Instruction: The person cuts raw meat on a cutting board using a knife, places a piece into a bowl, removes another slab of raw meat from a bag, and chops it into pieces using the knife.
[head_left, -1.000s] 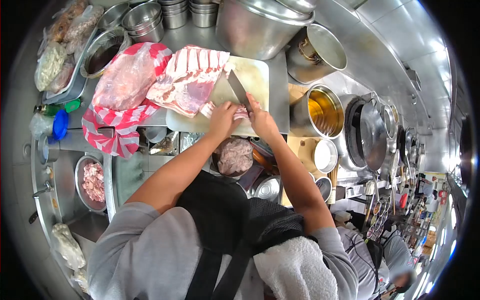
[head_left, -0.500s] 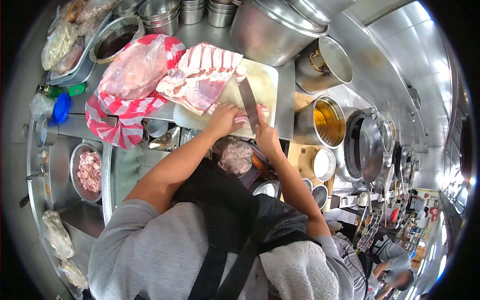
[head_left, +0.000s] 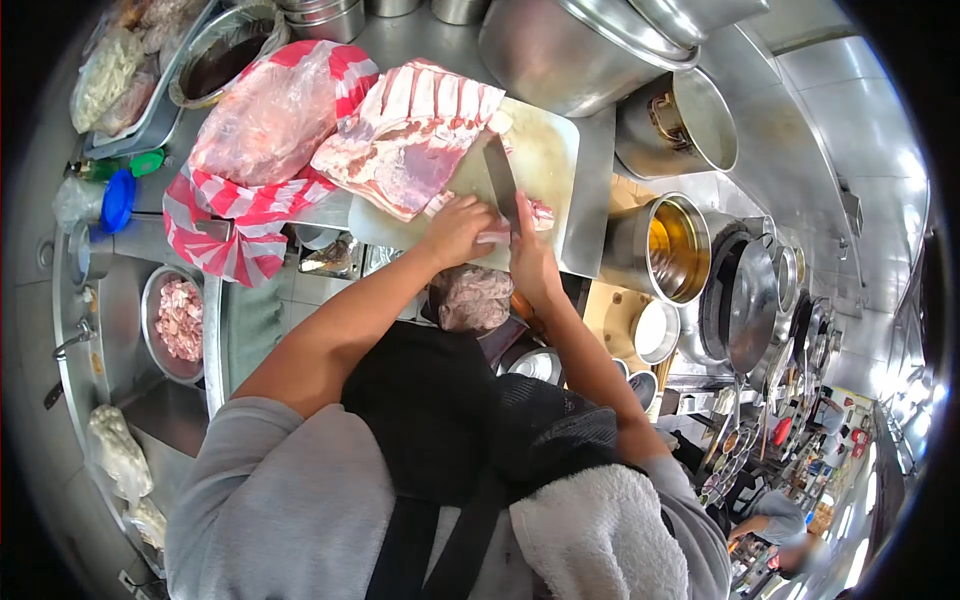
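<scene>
My right hand is closed on the handle of a cleaver-like knife, whose blade points away over the cutting board. My left hand presses a strip of meat against the board, just left of the blade. A cut piece lies right of the knife. The large slab of ribs rests across the board's left part, beyond my left hand. Left of it, a bagged piece of meat sits in a red-and-white striped bag.
A big steel pot stands behind the board. To the right are a pot of yellow liquid and a wok. A bowl of meat pieces is in the sink at left. Another person is at lower right.
The knife has moved onto the strip beside my left hand, and a cut piece now lies to its right. The view has shifted, moving the board rightward in the picture.
</scene>
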